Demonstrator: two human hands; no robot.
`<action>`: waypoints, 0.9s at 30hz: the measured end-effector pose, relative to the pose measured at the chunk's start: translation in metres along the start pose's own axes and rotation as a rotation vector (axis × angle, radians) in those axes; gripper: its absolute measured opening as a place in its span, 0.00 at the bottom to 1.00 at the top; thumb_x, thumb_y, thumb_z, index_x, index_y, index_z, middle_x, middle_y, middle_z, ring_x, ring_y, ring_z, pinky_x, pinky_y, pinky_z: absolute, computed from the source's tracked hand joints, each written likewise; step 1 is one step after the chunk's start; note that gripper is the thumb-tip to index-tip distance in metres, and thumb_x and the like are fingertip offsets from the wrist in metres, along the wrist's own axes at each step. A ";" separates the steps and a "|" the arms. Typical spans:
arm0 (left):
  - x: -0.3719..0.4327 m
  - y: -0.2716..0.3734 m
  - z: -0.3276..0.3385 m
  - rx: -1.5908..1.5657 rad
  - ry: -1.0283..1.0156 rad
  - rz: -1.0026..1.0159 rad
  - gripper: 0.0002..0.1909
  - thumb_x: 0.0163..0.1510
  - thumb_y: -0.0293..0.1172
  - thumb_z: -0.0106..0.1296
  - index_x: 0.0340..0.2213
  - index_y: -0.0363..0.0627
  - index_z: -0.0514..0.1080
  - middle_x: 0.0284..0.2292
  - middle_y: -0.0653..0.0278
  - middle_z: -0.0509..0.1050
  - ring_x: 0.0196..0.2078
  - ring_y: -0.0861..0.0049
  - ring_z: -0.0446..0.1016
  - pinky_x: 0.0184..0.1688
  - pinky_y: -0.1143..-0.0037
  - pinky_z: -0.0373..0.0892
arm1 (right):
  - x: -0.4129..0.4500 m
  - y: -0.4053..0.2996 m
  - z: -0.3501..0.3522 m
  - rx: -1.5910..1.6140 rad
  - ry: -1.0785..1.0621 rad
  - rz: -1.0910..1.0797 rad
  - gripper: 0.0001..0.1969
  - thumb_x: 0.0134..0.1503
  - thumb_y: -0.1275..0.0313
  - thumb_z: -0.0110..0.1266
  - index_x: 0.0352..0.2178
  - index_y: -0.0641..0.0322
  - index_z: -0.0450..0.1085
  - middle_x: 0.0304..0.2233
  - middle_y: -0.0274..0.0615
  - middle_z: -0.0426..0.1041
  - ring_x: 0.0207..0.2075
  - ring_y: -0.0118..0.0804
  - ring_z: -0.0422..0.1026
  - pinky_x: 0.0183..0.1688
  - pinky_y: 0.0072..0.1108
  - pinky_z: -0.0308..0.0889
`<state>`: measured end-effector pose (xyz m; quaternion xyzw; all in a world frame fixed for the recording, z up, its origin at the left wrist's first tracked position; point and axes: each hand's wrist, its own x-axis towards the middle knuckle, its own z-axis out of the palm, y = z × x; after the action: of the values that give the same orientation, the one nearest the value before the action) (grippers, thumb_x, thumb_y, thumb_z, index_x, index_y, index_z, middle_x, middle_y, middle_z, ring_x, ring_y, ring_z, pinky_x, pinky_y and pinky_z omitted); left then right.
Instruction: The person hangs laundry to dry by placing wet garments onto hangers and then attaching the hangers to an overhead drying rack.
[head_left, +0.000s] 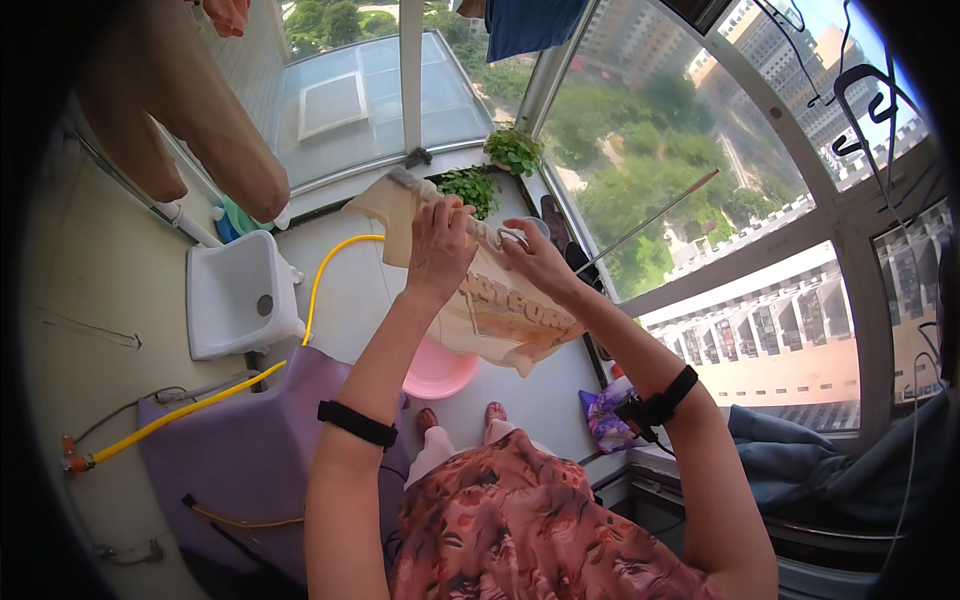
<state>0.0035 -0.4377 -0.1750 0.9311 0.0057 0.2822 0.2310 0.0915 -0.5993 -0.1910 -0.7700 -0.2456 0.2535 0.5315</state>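
A cream T-shirt (495, 322) with printed lettering and a picture hangs in front of me, its upper edge bunched. My left hand (441, 247) grips that bunched edge near the middle. Farther right, my right hand (541, 259) has its fingers curled at the same edge. A small pale loop shows by its fingertips; I cannot tell what it belongs to. Below the shirt, partly covered by it, a pink plastic basin (442, 375) stands on the tiled floor. A thin metal rod (652, 221) slants up toward the window beyond my right forearm.
At left are a white sink (225, 296), a yellow hose (324, 274) and a purple cover (247, 442). Brown trousers (202, 97) hang above. Potted plants (471, 191) line the window corner. Black hangers (862, 82) hang upper right; dark blue cloth (795, 457) lies lower right.
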 end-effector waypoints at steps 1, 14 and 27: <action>-0.004 0.007 0.004 0.017 0.040 -0.134 0.18 0.39 0.25 0.58 0.34 0.44 0.66 0.38 0.61 0.67 0.48 0.67 0.61 0.48 0.70 0.59 | 0.002 0.007 -0.001 0.080 0.080 0.027 0.25 0.55 0.65 0.49 0.51 0.61 0.53 0.23 0.39 0.68 0.27 0.25 0.67 0.29 0.18 0.61; -0.101 0.071 0.050 -0.543 -0.177 -0.608 0.19 0.44 0.25 0.52 0.40 0.38 0.63 0.35 0.56 0.71 0.37 0.63 0.72 0.39 0.71 0.68 | -0.026 -0.011 -0.020 0.517 0.265 0.281 0.29 0.49 0.71 0.57 0.51 0.53 0.54 0.42 0.44 0.64 0.41 0.35 0.67 0.40 0.30 0.69; -0.021 0.014 -0.048 -0.857 -0.436 -0.287 0.21 0.43 0.17 0.47 0.43 0.35 0.66 0.38 0.64 0.71 0.41 0.81 0.68 0.46 0.80 0.64 | -0.073 -0.089 -0.104 -0.703 0.140 -0.290 0.09 0.54 0.69 0.52 0.31 0.63 0.72 0.20 0.30 0.68 0.26 0.18 0.68 0.30 0.17 0.64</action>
<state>-0.0417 -0.4326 -0.1447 0.7797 -0.0310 0.0236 0.6250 0.0948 -0.6901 -0.0657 -0.8780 -0.3870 0.0228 0.2809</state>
